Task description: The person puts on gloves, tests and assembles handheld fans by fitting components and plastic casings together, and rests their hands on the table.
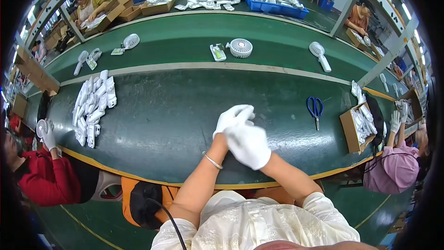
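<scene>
Both my hands wear white gloves and meet above the middle of the green worktable [180, 106]. My left hand [235, 116] points away from me with its fingers loosely stretched, and I see nothing in it. Across its wrist and the back of its glove lies my right hand [249, 147], smeared by motion, its fingers not clear. A bracelet [212, 161] circles my left forearm. To the right on the table are blue-handled scissors [315, 111]. A pile of white plastic casings [94, 104] lies at the left.
An open cardboard box [352, 132] of white parts stands at the right edge. Beyond a pale divider, a green conveyor belt [175, 41] carries handheld fans [241, 47]. Co-workers sit at left, right and across. A blue crate [277, 10] of white parts stands at the far side.
</scene>
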### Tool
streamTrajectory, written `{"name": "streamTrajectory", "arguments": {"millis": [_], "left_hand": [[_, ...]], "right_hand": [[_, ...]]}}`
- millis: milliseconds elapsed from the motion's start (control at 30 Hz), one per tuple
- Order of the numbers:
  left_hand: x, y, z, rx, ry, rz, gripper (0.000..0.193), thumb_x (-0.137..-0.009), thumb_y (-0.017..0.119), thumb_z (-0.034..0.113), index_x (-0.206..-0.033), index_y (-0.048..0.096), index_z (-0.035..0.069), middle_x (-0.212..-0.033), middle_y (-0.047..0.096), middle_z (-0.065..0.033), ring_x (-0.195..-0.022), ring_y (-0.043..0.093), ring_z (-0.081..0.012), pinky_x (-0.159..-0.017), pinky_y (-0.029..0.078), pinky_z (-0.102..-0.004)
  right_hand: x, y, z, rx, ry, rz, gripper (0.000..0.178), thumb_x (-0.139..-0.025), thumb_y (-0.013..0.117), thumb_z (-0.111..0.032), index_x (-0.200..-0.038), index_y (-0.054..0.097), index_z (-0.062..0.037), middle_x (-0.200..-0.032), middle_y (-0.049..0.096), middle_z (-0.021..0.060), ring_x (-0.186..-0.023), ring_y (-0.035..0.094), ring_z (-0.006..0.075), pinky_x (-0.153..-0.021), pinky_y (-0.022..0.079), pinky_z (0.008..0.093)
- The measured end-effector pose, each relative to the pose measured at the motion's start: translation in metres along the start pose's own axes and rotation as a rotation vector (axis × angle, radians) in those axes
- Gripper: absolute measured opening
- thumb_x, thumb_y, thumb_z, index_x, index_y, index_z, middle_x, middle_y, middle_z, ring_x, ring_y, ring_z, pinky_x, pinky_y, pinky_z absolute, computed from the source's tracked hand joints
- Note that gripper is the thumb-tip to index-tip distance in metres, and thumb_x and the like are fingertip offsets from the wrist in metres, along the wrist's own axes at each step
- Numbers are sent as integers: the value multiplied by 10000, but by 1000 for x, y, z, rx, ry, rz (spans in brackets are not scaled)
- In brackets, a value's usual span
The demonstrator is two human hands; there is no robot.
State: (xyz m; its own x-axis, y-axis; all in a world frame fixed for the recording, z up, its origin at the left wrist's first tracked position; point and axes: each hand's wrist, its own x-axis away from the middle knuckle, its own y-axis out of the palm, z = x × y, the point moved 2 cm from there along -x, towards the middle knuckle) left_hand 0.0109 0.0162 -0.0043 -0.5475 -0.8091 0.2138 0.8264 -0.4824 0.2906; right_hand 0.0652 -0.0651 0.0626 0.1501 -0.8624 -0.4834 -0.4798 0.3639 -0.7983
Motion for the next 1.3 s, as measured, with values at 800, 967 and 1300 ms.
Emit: {"name": "streamTrajectory", "arguments": {"millis": [800,967,1300], "left_hand": [[5,-19,8,605,-95,-48,387,-1031,531,274,-1315,541,10,-1081,674,-130,-864,676,-215,-788,572,-374],[11,-19,13,535,-51,27,462,-1029,543,243,-1413,442,6,-1240,598,-177,-1061,634,-266,-907,550,-418],[8,-11,-21,701,-91,58,349,-1036,525,382,-1230,541,92,-1110,624,-103,-1017,625,-235,-898,527,-398]], "right_hand": [[-184,90,216,266,349,207,316,-814,702,-353,-1042,735,-137,-1119,658,199,-1010,650,367,-876,520,459],[-152,44,194,-215,545,128,304,-861,589,-292,-986,748,-66,-1043,700,162,-974,664,338,-850,528,411],[21,-4,58,-291,35,124,165,-845,665,-177,-947,711,-56,-1067,671,141,-1014,627,325,-898,507,404]]}}
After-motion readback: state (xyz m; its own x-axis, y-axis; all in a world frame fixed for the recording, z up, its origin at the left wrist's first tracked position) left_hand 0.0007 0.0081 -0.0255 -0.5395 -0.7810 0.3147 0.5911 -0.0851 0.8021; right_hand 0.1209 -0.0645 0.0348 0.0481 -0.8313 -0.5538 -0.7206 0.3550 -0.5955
